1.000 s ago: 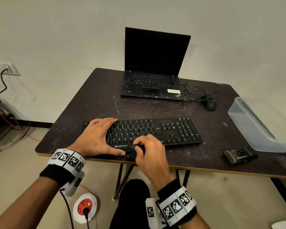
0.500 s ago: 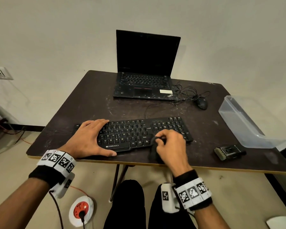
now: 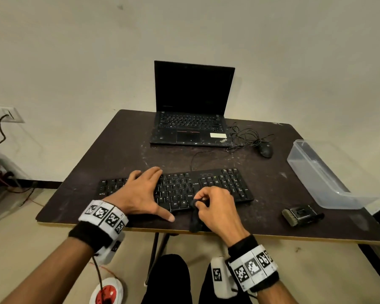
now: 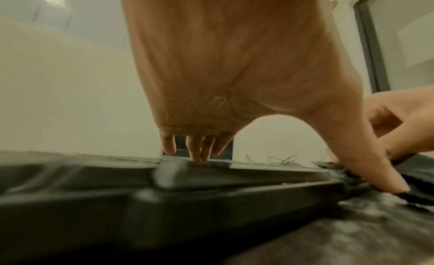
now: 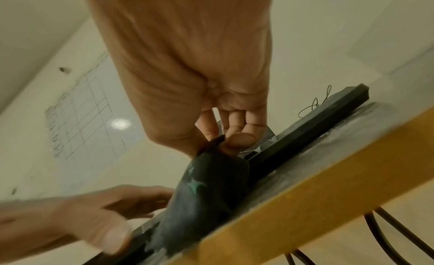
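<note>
Both hands near the worktop [image 3: 272,194] edge: we spread our left hand [image 3: 138,194] on the keyboard [image 3: 217,185], our right hand [image 3: 215,210] pinches a black cloth [image 3: 194,220]; laptop [image 3: 191,128] reads ThinkPad.

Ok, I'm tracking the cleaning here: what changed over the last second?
The right hand, pinching the dark cloth, moved right along the front edge of the keyboard. The left hand shifted right too, uncovering the leftmost keys. The laptop, mouse, brush and tub stayed put.

Open laptop [image 3: 191,119], mouse [image 3: 265,149], clear container [image 3: 320,178], brush [image 3: 298,213]
</note>
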Action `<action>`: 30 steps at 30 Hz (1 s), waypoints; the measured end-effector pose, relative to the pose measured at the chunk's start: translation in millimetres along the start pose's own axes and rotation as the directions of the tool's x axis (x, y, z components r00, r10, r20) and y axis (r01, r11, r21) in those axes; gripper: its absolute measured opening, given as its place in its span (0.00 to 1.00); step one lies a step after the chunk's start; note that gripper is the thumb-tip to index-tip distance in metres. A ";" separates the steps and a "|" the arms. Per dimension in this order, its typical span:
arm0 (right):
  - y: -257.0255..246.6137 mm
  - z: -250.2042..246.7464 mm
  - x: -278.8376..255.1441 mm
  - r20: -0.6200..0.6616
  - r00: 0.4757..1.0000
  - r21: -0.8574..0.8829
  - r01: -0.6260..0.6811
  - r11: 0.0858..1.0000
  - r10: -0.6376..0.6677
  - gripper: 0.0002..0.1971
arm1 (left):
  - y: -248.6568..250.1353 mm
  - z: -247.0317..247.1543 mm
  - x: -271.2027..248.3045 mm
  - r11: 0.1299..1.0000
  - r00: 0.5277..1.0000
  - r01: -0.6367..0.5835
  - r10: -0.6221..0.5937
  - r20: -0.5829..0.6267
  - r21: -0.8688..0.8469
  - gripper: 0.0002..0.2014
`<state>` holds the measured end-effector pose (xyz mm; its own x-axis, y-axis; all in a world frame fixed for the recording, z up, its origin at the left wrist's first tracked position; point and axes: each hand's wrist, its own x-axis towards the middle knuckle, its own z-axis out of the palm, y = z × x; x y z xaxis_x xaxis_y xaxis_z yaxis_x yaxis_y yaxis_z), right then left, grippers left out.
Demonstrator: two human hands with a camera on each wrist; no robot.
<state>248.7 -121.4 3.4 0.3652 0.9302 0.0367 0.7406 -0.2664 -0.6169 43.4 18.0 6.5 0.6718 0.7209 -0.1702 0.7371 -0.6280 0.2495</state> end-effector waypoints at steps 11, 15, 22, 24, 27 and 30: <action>16.9 -25.3 13.8 -0.122 0.984 -0.012 -0.129 0.992 0.127 0.07 | 16.4 29.4 15.1 0.995 0.979 -0.076 0.062 -0.192 -0.067 0.72; 8.9 -8.5 14.8 -0.054 0.997 -0.030 -0.048 0.998 0.046 0.07 | 16.7 32.9 14.4 0.997 0.974 -0.072 0.062 -0.216 -0.038 0.71; 6.6 -9.7 25.0 -0.072 0.997 -0.134 -0.026 0.991 0.016 0.05 | 18.4 37.8 10.3 0.997 0.971 -0.063 0.069 -0.230 0.037 0.68; 8.0 -8.9 27.3 -0.023 1.000 -0.132 -0.009 0.991 0.006 0.06 | 17.9 38.7 10.5 0.997 0.969 -0.065 0.073 -0.238 0.040 0.69; 24.6 -32.1 46.1 -0.140 0.982 -0.092 -0.142 0.986 0.128 0.06 | 17.7 39.7 10.0 0.996 0.967 -0.065 0.078 -0.243 0.059 0.68; 22.9 -24.6 42.2 -0.091 0.993 -0.081 -0.083 0.993 0.075 0.06 | 18.6 39.8 9.7 0.996 0.968 -0.059 0.074 -0.241 0.072 0.68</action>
<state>294.9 -94.4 10.2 0.4698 0.8806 0.0618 0.7509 -0.3619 -0.5524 66.6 1.7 -28.4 0.6872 0.7216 0.0838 0.6998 -0.6885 0.1903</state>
